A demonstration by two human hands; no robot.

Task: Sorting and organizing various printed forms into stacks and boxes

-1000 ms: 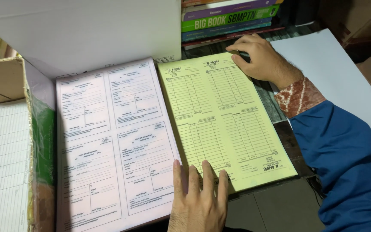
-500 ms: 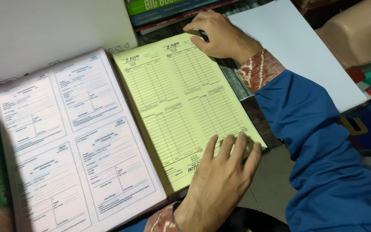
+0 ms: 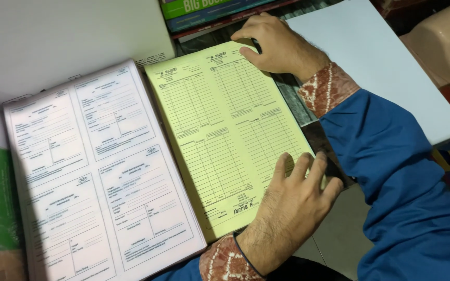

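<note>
Left hand (image 3: 287,208) flat, fingers spread, pinning the lower right corner of the yellow form stack (image 3: 230,140) so it can't slide, right hand (image 3: 277,44) in a closed grip on a dark pen (image 3: 257,46) at its top edge, white form stack (image 3: 100,171) just beside.

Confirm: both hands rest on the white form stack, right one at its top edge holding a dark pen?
Not quite. In the head view both hands rest on the yellow form stack, not the white one. Left hand presses its lower corner; right hand sits at the top edge holding a dark pen.
</note>
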